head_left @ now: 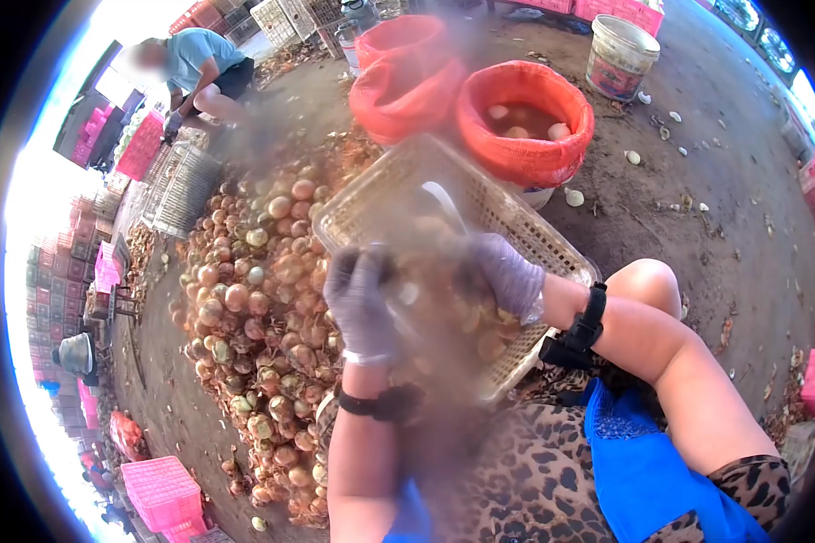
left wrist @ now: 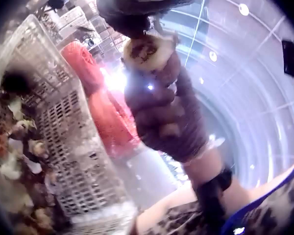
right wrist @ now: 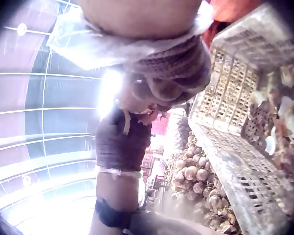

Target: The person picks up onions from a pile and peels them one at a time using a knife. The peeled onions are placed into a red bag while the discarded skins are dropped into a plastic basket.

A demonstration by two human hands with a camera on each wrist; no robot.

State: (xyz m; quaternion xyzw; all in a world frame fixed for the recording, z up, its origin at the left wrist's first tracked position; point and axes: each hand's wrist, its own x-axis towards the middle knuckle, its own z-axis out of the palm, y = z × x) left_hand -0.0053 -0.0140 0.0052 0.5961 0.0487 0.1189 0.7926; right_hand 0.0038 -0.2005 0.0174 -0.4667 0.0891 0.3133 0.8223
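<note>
Both gloved hands are raised over a pale plastic basket; a smear blurs the head view between them. In the left wrist view the right hand has its fingers curled round a pale onion with a brown end. The left hand is dark and close above that onion. From the right wrist view, the right hand curls at the top and the left hand meets it from below, pale layers between them. Whether the left fingers grip the onion is unclear. Peelings and onion pieces lie in the basket.
A large heap of onions lies left of the basket. Beyond it stand red-lined buckets, one holding pale onions in liquid, and a white bucket. Another person crouches at upper left near crates. Pink crates stand lower left.
</note>
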